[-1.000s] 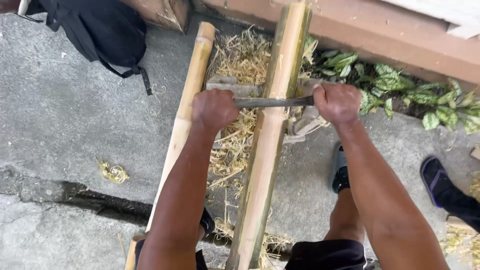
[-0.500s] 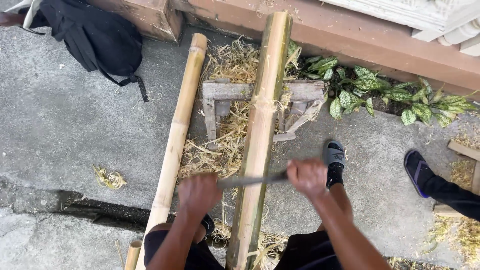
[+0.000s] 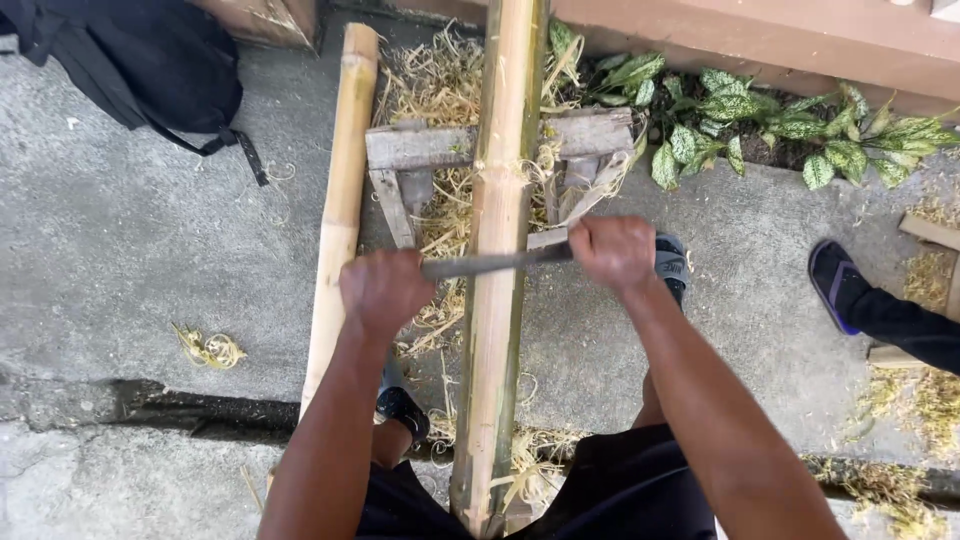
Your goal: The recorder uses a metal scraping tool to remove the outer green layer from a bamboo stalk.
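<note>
From the head camera, a long bamboo pole runs from 12 o'clock down to 6 o'clock, resting across a rough wooden stand near the top and passing between the person's knees. A flat metal blade lies crosswise on the pole, touching its upper face. The left hand has its fingers clamped on the blade's end at 9 o'clock of the pole; the right hand has its fingers clamped on the other end at 3 o'clock. A second, paler bamboo pole lies just beside, at 10 o'clock. Shavings litter the concrete floor. A black backpack sits at 10 o'clock, leafy plants at 2 o'clock, another person's sandalled foot at 3 o'clock.
</note>
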